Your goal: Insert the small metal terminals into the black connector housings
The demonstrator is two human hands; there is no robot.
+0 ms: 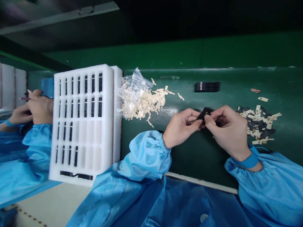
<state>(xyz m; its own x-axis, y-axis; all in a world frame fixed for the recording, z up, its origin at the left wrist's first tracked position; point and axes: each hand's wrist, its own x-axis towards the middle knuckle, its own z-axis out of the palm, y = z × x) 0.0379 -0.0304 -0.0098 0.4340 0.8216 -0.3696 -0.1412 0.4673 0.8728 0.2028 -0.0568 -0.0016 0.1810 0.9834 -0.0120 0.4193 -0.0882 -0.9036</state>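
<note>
A small flat black strip [204,114] with a little gold-coloured patch is pinched between my two hands, above the green bench. My left hand [183,126] grips its left end between thumb and fingers. At the other end, the thumb and forefinger of my right hand [226,127] close on the strip; part of it is hidden behind the fingers. Beyond my hands lies a neat stack of black strips [209,87] with pale marks near one end. Beside my right hand spreads a heap of cream tabs and black scraps [259,121].
To the left stands a white foam tray [81,126] with slots, many holding black strips. Cream tabs [144,105] spill from a clear plastic bag [136,83] beside it. At far left, a co-worker's hands [40,107] hold something thin. The bench's front edge [201,182] runs near my body.
</note>
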